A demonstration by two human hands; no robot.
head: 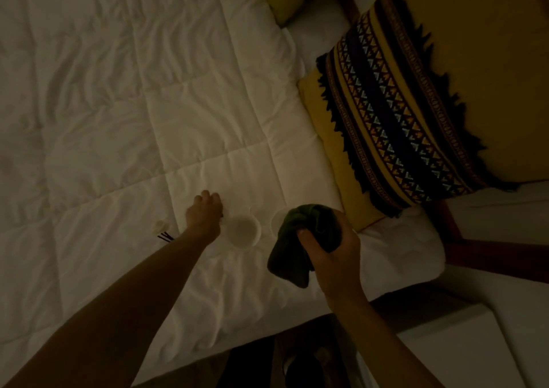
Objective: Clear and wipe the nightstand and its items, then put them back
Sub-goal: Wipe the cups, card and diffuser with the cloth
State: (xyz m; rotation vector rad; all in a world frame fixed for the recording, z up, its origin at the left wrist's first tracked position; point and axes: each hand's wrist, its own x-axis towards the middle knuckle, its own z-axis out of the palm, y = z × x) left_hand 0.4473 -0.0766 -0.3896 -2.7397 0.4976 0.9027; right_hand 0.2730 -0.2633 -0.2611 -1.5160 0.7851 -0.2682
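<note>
Cloth point(300, 239) dark green, bunched, gripped in right hand point(329, 251)

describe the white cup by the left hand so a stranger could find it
On the white duvet, look near its close edge, below the patterned yellow pillow. The white cup sits open-mouthed beside the left hand; unlike the second cup, the dark cloth hides none of it.

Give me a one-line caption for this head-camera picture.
Left hand at a white cup on the bed, right hand gripping a dark cloth.

Dim, warm-tinted light, brightest on the white quilt point(178, 120), dark corners, soft grainy detail, wide-angle bending at edges.
</note>
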